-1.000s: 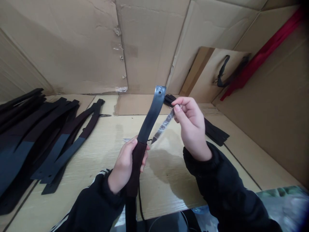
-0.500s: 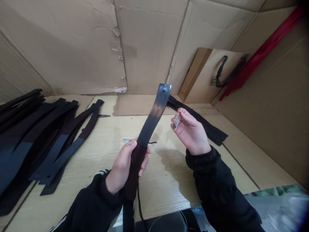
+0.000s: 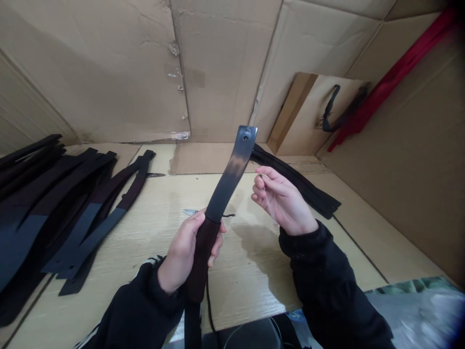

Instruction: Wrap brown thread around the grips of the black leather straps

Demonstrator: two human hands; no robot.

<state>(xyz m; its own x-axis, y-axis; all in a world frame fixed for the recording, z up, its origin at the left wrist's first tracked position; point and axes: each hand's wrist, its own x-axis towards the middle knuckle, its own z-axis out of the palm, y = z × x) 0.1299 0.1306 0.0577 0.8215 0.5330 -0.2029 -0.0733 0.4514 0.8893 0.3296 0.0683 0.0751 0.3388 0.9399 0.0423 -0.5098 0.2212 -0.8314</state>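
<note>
Two bare hands above a pale table (image 3: 145, 232). Left hand (image 3: 183, 245) closed round the dark brown sleeve (image 3: 201, 261) of a black strap (image 3: 223, 191), thumb on top, fingertips showing on the far side. Strap held tilted, centre of view, its holed tip upper right near the cardboard wall (image 3: 218, 72); lower end cut off by the bottom edge. Right hand (image 3: 283, 201) just beside it, not touching, fingers curled, thumb and forefinger close together; perhaps something thin pinched edge-on, but cannot tell whether it grips anything. Behind the left hand, a pointed tip (image 3: 189, 212) and, on the other side, a dark cord (image 3: 228, 215); whatever lies between is hidden. Black strips (image 3: 308, 186) at right run partly behind strap tip and right hand. Strap pile (image 3: 72, 208) at left, overlapping, cut off by the frame. Clear plastic (image 3: 417, 310), lower right, blurred.
</note>
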